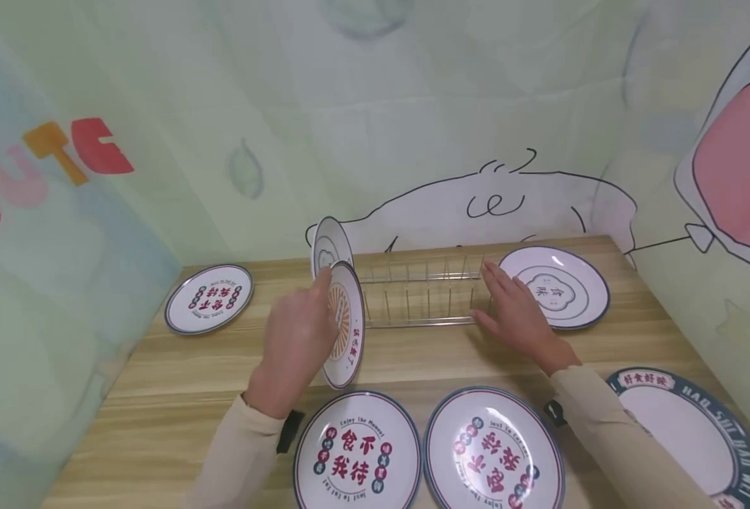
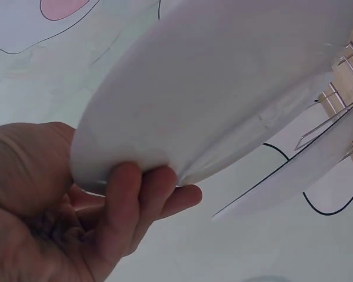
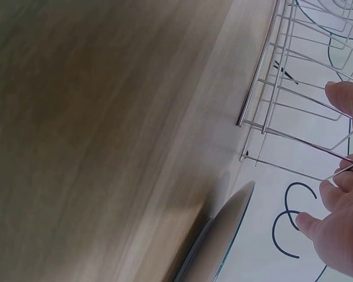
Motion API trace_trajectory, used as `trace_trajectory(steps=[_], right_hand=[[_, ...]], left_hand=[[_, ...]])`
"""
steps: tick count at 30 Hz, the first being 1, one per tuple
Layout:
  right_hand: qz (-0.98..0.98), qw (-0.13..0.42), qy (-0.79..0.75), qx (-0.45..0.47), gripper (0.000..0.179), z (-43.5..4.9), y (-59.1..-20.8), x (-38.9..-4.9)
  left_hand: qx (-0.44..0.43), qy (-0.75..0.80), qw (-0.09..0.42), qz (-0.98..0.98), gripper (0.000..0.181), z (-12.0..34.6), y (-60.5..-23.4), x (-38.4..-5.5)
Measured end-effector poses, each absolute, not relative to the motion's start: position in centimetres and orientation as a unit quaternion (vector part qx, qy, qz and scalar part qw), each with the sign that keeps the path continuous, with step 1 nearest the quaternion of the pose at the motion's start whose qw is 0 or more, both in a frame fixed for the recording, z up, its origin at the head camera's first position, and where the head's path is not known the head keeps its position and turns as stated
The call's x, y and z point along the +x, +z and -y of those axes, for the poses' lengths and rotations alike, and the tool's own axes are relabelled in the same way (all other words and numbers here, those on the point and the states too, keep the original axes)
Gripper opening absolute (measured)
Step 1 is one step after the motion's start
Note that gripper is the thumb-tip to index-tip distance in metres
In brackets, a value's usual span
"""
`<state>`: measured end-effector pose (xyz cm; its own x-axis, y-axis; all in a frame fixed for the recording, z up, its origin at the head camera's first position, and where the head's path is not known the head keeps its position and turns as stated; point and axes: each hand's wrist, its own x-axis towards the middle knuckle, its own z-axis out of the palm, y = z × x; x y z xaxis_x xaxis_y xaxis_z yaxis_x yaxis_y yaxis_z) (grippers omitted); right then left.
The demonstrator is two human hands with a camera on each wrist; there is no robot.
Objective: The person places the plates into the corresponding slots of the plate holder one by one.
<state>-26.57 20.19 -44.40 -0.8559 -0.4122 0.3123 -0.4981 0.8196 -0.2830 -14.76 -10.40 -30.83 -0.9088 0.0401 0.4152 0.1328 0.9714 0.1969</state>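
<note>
My left hand (image 1: 301, 329) grips a white plate (image 1: 348, 318) with an orange sunburst by its edge, holding it nearly upright at the left front of a wire dish rack (image 1: 419, 324). In the left wrist view, fingers curl against the plate's pale underside (image 2: 212, 88). Behind it, a plate with a cloud outline (image 1: 332, 237) stands upright at the rack's left end. My right hand (image 1: 517, 311) holds the rack's right end; the right wrist view shows thumb and fingers about the end wires (image 3: 300, 141). Whether the gripped plate touches the rack is unclear.
A white plate (image 1: 581, 283) lies right of the rack, another plate (image 1: 186, 307) far left. Two lettered plates (image 1: 357, 488) (image 1: 494, 438) lie in front, and a dark-rimmed plate (image 1: 680, 431) lies front right. A printed cloth wall (image 1: 273, 106) backs the wooden table (image 1: 158, 396).
</note>
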Motion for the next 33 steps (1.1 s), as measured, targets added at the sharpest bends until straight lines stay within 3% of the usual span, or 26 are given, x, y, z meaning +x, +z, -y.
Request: trace_trajectory(steps=[21, 33], right_hand=[[0.950, 0.110, 0.179, 0.230, 0.084, -20.0, -44.1, -26.6], [0.953, 0.112, 0.167, 0.226, 0.084, -19.9, -43.9, -26.4]], left_hand=[[-0.039, -0.074, 0.204, 0.975, 0.030, 8.5, -30.0, -19.7], [-0.024, -0.075, 0.196, 0.977, 0.039, 8.2, -30.7, -22.3]])
